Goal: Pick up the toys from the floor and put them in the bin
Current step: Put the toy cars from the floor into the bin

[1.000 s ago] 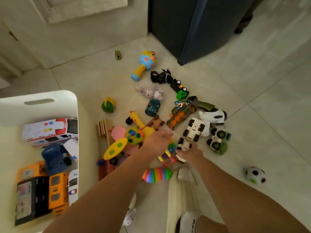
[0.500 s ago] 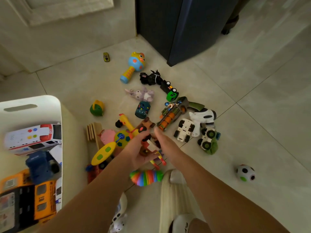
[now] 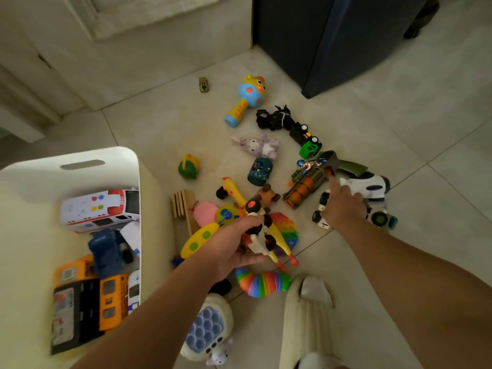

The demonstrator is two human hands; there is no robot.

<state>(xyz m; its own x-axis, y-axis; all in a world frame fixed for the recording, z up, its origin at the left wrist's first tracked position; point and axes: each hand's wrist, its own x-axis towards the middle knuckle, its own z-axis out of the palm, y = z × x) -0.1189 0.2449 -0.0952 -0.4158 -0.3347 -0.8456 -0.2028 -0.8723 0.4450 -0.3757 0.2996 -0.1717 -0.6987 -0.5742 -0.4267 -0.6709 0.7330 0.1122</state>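
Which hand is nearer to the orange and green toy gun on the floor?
Right. The right hand points just beside the toy gun; the left hand grips a small toy farther left.

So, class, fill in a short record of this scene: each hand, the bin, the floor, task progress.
Left hand: grips a white toy car with black wheels above the pile
Right hand: stretched over the toys, index finger straight toward an orange and green toy blaster; holds nothing
Bin: white plastic bin on the left, holding a white toy ambulance and an orange toy bus
Floor: many toys remain, including a rainbow segmented slug and a purple plush rabbit
Progress: partly done
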